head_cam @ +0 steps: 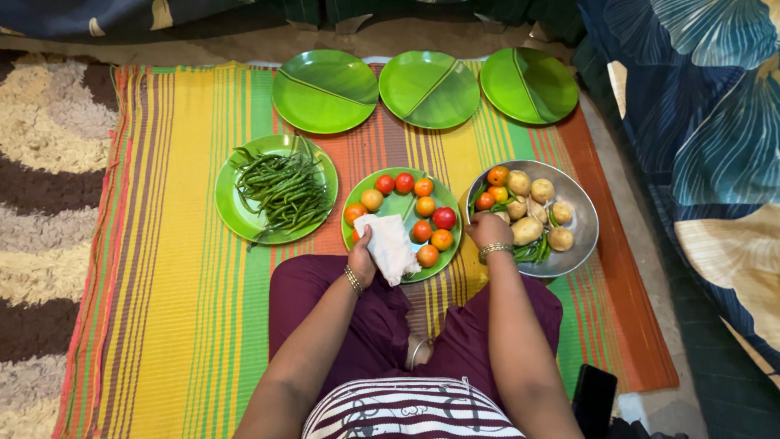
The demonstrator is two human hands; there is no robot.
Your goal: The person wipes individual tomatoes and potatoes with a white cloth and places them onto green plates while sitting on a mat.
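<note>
Nearest the camera sit the person's crossed legs in maroon cloth, with both forearms stretched forward over them onto the striped woven floor mat. Left hand has its fingers closed around a crumpled white cloth, which lies over the near edge of the round green plate of red and orange tomatoes. Right hand rests at the near-left rim of the round steel bowl, which holds pale potatoes, a few small tomatoes and some green beans. Its fingers curl down and inward, possibly around something small, but I cannot tell what, since the back of the hand hides them. The bowl's contents lie just ahead and to the right of that hand, and the tomato plate sits between the two hands. A second green plate piled with long green beans lies to the left, its beans running mostly toward and away from the person. Three bare leaf-patterned green plates line the far edge of the mat.
</note>
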